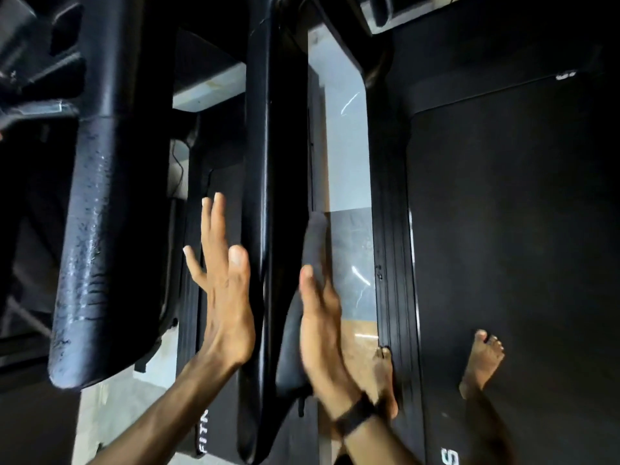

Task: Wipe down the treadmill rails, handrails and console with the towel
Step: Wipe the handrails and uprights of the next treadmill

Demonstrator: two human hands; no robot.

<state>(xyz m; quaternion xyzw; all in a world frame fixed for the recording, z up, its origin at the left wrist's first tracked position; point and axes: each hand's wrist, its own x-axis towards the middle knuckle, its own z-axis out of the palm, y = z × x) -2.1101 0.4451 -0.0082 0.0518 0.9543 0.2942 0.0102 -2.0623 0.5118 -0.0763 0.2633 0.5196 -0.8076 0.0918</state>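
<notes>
Both hands (pixel 268 297) flat, flanking the handrail (pixel 271 196).

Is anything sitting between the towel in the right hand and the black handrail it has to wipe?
Nothing visible does. The right hand presses the dark towel flat against the right side of the black handrail, so cloth and rail already meet. The left hand lies open on the rail's other side, clear of the towel.
</notes>
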